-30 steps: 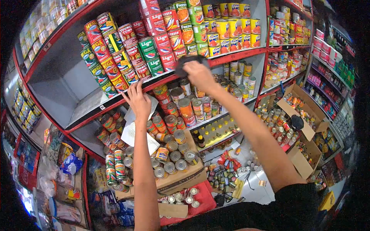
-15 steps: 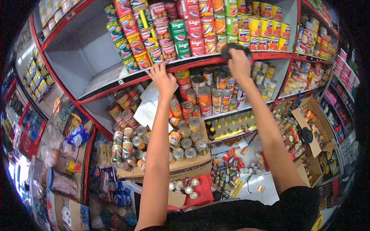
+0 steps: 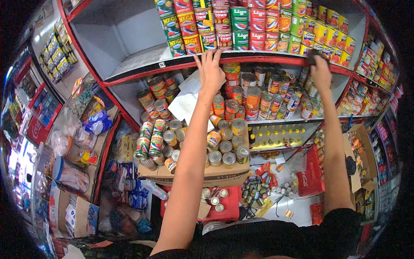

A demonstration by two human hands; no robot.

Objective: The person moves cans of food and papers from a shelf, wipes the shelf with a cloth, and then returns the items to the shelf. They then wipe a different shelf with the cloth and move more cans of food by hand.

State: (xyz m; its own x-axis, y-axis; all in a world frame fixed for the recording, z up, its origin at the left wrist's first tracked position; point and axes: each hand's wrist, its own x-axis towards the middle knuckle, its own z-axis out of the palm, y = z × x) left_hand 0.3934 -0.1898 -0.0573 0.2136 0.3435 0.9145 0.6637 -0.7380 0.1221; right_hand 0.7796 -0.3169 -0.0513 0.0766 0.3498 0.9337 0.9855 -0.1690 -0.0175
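Observation:
My left hand [image 3: 211, 71] rests on the red and black front edge of the upper shelf [image 3: 142, 70], fingers stretched over the lip just below the Young's Town cans [image 3: 208, 42]. Farther right, my right hand [image 3: 321, 73] is closed on a black cloth [image 3: 318, 57], its exact shape blurred, against the same edge. Behind this edge stand stacked cans: Mega [image 3: 189, 44], Ligo [image 3: 240, 41], Fresca [image 3: 271, 42] and yellow ones [image 3: 327, 36]. Under my left hand, white paper sheets [image 3: 186, 103] lie over the lower cans.
Below, many cans [image 3: 225, 146] stand on a cardboard box [image 3: 215, 176]. The lower shelf holds more cans [image 3: 253, 101], with yellow-capped bottles [image 3: 276, 136] beneath. A red Coca-Cola crate [image 3: 310, 177], loose goods on the floor [image 3: 258, 185] and open cartons [image 3: 360, 151] lie at the right.
My right hand has slid rightward along the shelf edge with the black cloth, to below the yellow cans. My left hand stays on the edge near the Young's Town cans. The view has shifted.

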